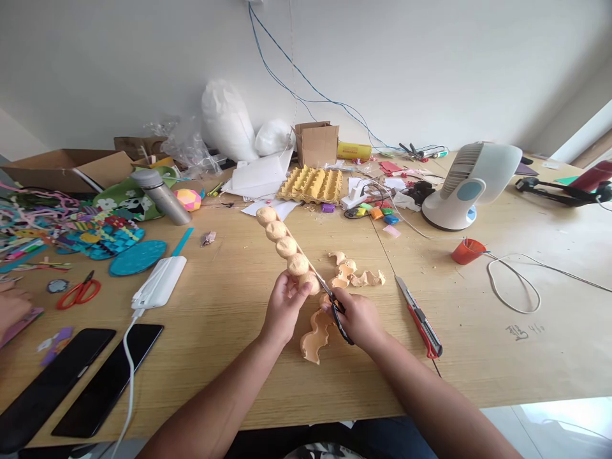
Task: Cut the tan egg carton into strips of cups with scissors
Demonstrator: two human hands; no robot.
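My left hand (285,305) is closed around the near end of a peach-coloured egg carton strip (285,247), a row of several rounded cups slanting away up and to the left. In my right hand (356,313) is a pair of black-handled scissors (340,319), its blades against the strip's right edge beside my left fingers. How far the blades are apart is too small to tell. Wavy peach-coloured carton offcuts (315,341) lie on the table beneath and beyond my hands. A red utility knife (419,317) rests to the right of my right hand.
A yellow egg tray (312,185) sits at the back, before a cardboard box (317,143). On the right stand a white fan (466,185) and an orange cup (468,251). Leftward lie a power bank (159,282), red scissors (79,294), phones and a steel bottle (163,196). Another person's hand (14,309) shows far left.
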